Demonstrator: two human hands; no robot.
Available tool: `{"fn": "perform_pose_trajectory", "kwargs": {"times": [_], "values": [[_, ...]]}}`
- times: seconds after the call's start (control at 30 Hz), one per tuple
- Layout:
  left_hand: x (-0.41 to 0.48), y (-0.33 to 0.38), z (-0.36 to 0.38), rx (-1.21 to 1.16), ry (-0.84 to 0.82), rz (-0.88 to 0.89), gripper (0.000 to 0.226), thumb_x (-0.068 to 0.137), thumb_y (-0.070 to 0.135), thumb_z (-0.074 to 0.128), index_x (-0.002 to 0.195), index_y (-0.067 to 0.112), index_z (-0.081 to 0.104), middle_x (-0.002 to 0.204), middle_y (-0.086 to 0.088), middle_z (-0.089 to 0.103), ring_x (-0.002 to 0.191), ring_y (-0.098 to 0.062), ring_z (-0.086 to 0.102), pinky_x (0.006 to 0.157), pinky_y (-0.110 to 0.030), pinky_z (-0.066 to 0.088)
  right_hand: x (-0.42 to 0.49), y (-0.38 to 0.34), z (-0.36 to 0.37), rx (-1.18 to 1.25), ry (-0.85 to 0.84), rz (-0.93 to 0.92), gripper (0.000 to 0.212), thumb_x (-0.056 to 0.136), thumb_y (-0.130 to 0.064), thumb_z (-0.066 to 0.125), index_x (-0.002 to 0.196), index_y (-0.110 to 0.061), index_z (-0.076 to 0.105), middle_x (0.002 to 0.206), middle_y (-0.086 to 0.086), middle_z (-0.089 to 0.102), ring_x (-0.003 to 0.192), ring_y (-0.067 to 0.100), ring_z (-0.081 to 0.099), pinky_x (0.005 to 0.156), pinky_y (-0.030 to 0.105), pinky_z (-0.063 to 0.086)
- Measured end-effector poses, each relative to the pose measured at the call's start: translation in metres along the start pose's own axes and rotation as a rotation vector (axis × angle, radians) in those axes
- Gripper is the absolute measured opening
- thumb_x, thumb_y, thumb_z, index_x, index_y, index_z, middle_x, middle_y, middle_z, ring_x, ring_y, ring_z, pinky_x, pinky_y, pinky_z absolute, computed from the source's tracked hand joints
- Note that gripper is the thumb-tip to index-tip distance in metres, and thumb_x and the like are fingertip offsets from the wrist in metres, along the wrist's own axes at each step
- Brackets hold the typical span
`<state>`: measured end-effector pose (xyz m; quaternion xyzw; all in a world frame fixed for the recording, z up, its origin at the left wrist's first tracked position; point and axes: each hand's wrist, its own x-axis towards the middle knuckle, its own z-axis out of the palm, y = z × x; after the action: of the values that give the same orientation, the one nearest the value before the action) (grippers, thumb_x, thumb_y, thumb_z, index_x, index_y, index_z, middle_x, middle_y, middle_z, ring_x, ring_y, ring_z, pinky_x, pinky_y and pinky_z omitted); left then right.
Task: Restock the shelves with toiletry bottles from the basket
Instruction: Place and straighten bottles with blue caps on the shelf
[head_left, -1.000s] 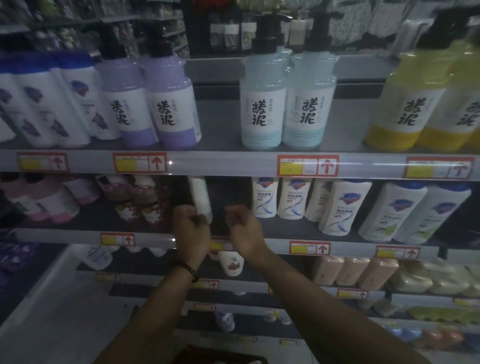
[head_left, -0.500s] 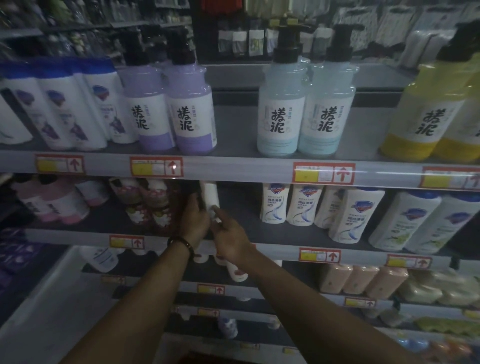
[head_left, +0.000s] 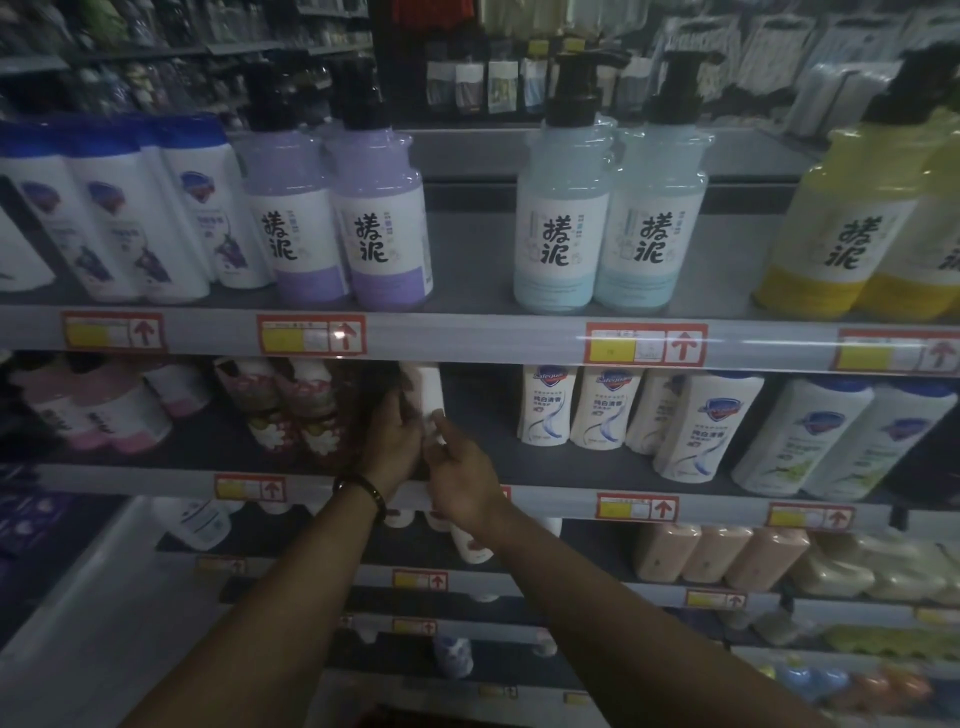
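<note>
— Where's the bottle?
— The white bottle stands upright on the second shelf, near its front edge, just beside the floral bottles.
— And your hands?
— My right hand pinches its lower part. My left hand seems curled round its left side, though it's dim there.

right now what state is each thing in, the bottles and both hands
white bottle: upright, held by both hands
left hand: grips the white bottle's left side
right hand: pinches its lower front
purple pump bottles: upright, untouched
blue pump bottles: upright, untouched
yellow pump bottles: upright, untouched
</note>
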<state>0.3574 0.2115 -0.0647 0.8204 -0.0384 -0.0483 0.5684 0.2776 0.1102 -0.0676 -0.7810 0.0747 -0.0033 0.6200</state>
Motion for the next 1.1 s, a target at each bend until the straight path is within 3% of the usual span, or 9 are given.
{"fn": "perform_pose_trajectory", "kwargs": {"times": [0.1, 0.23, 0.37, 0.47, 0.63, 0.73, 0.83, 0.97, 1.1], "values": [[-0.006, 0.006, 0.004, 0.009, 0.001, 0.028, 0.044, 0.101, 0.023, 0.063, 0.144, 0.024, 0.053, 0.139, -0.006, 0.061, 0.127, -0.025, 0.061, 0.103, -0.045, 0.054, -0.005, -0.001, -0.007, 0.005, 0.035, -0.003, 0.063, 0.099, -0.056, 0.04, 0.15, -0.021, 0.05, 0.144, 0.012, 0.062, 0.131, 0.03, 0.061, 0.113, 0.052, 0.05], [-0.011, 0.002, 0.011, 0.023, 0.015, 0.034, 0.035, 0.105, 0.017, 0.06, 0.139, 0.016, 0.054, 0.133, -0.007, 0.063, 0.12, -0.023, 0.064, 0.077, -0.022, 0.051, -0.012, 0.002, -0.019, 0.097, 0.072, -0.036, 0.025, 0.114, -0.035, 0.041, 0.133, -0.029, 0.057, 0.126, -0.004, 0.068, 0.113, 0.009, 0.067, 0.102, 0.037, 0.058], [-0.017, -0.003, 0.019, 0.021, 0.027, 0.077, 0.028, 0.107, 0.026, 0.06, 0.134, 0.021, 0.057, 0.13, -0.003, 0.066, 0.115, -0.018, 0.069, 0.077, -0.022, 0.055, -0.015, 0.011, -0.021, 0.082, 0.137, -0.092, 0.036, 0.113, -0.038, 0.043, 0.146, -0.027, 0.053, 0.133, -0.008, 0.067, 0.118, 0.01, 0.067, 0.105, 0.038, 0.056], [-0.028, 0.002, 0.027, -0.006, 0.024, 0.087, 0.03, 0.107, 0.027, 0.059, 0.136, 0.022, 0.055, 0.133, 0.002, 0.065, 0.117, -0.018, 0.066, 0.085, -0.029, 0.055, -0.019, 0.013, -0.026, 0.088, 0.133, -0.08, 0.044, 0.113, -0.036, 0.045, 0.155, -0.024, 0.045, 0.142, -0.006, 0.064, 0.123, 0.007, 0.064, 0.102, 0.023, 0.055], [-0.044, 0.009, 0.044, -0.053, 0.014, 0.102, 0.034, 0.106, 0.025, 0.062, 0.138, 0.021, 0.053, 0.134, -0.001, 0.066, 0.118, -0.02, 0.066, 0.084, -0.028, 0.054, -0.029, 0.018, -0.047, 0.072, 0.17, -0.111, 0.031, 0.112, -0.021, 0.047, 0.143, -0.024, 0.052, 0.119, -0.017, 0.066, 0.102, -0.014, 0.063, 0.08, 0.005, 0.05], [-0.055, 0.014, 0.056, -0.072, 0.017, 0.105, 0.037, 0.103, 0.022, 0.066, 0.138, 0.02, 0.053, 0.132, 0.003, 0.065, 0.115, -0.016, 0.064, 0.077, -0.021, 0.05, -0.03, 0.024, -0.054, 0.048, 0.248, -0.129, 0.028, 0.111, -0.032, 0.049, 0.139, -0.033, 0.053, 0.126, -0.014, 0.067, 0.114, -0.004, 0.064, 0.094, 0.018, 0.055], [-0.063, 0.016, 0.07, -0.109, 0.002, 0.119, 0.034, 0.101, 0.023, 0.068, 0.132, 0.027, 0.053, 0.135, 0.001, 0.067, 0.119, -0.018, 0.066, 0.086, -0.031, 0.058, -0.024, 0.038, -0.057, 0.016, 0.33, -0.115, 0.044, 0.104, -0.056, 0.052, 0.146, -0.045, 0.048, 0.139, -0.004, 0.061, 0.129, 0.016, 0.059, 0.105, 0.046, 0.056], [-0.071, 0.023, 0.088, -0.11, -0.027, 0.112, 0.035, 0.1, 0.029, 0.069, 0.13, 0.033, 0.052, 0.139, 0.001, 0.067, 0.12, -0.021, 0.068, 0.095, -0.051, 0.062, -0.02, 0.049, -0.073, 0.007, 0.385, -0.112, 0.047, 0.102, -0.049, 0.058, 0.147, -0.045, 0.046, 0.138, -0.004, 0.061, 0.13, 0.02, 0.059, 0.103, 0.049, 0.058], [-0.078, 0.033, 0.108, -0.127, -0.059, 0.117, 0.034, 0.102, 0.024, 0.066, 0.131, 0.033, 0.051, 0.142, 0.0, 0.065, 0.125, -0.022, 0.066, 0.101, -0.051, 0.059, -0.02, 0.061, -0.095, -0.016, 0.397, -0.106, 0.053, 0.1, -0.051, 0.056, 0.15, -0.04, 0.043, 0.139, 0.0, 0.058, 0.127, 0.017, 0.061, 0.103, 0.049, 0.058]]}}
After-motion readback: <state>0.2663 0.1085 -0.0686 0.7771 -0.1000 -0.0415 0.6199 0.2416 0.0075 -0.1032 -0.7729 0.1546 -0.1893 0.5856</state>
